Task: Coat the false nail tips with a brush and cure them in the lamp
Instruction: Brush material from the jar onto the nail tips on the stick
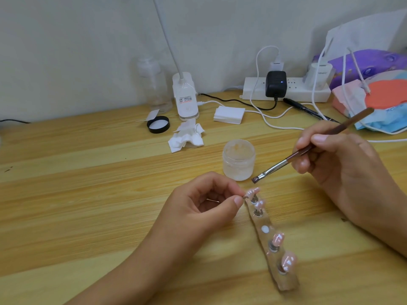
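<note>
A clear strip holder (269, 241) lies on the wooden table with several glossy pink false nail tips on small stands. My left hand (198, 208) pinches the stand of the farthest nail tip (252, 191) at the holder's top end. My right hand (343, 170) grips a brown-handled brush (286, 160), whose flat bristle end hovers just above that tip. An open frosted jar of gel (239, 159) stands right behind the brush tip. A white clip lamp (186, 100) stands at the back.
A black jar lid (158, 124) and crumpled white wipes (187, 137) lie behind the jar. A power strip (286, 89) with chargers and cables, a black pen (308, 110), a white box (229, 114), a clear bottle (154, 84) and packets at right crowd the back.
</note>
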`<state>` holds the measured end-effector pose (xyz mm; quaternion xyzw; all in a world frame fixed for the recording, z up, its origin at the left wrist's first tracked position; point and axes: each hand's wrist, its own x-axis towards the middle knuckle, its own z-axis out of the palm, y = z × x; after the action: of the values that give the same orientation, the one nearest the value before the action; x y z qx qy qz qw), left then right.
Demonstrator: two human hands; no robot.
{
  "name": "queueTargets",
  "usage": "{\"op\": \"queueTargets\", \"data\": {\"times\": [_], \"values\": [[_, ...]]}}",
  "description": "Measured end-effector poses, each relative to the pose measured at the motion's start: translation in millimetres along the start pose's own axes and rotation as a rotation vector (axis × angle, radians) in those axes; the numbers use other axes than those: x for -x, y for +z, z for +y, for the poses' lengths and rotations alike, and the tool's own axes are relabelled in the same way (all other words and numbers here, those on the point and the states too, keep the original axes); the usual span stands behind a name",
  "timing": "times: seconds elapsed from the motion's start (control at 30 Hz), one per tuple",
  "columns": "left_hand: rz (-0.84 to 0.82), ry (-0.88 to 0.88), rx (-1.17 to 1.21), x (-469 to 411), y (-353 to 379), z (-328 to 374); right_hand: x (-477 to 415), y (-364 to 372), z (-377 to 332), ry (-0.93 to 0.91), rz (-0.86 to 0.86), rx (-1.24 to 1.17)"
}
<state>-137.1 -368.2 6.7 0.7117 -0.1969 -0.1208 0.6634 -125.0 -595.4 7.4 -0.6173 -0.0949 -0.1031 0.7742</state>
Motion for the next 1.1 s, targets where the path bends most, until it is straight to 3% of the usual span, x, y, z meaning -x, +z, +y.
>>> {"op": "queueTargets", "data": {"times": [0.2,0.57,0.73,1.0,1.1], "values": [[-0.001,0.004,-0.01,-0.3,-0.2,-0.8,3.5,5.3,-0.5,0.058,-0.149,0.01],[-0.014,0.013,-0.005,0.4,-1.0,-1.6,-1.5,1.4,1.4,0.097,0.012,-0.014],[0.001,0.004,-0.007,0.2,-1.3,-2.1,3.1,3.7,-0.4,0.048,-0.164,0.0],[-0.001,-0.007,0.028,0.8,-1.9,-2.2,-1.7,-1.7,1.0,0.085,0.057,-0.014],[0.059,-0.021,0.144,-0.5,-2.5,-4.1,-2.7,-2.8,1.6,0.105,0.088,-0.051]]}}
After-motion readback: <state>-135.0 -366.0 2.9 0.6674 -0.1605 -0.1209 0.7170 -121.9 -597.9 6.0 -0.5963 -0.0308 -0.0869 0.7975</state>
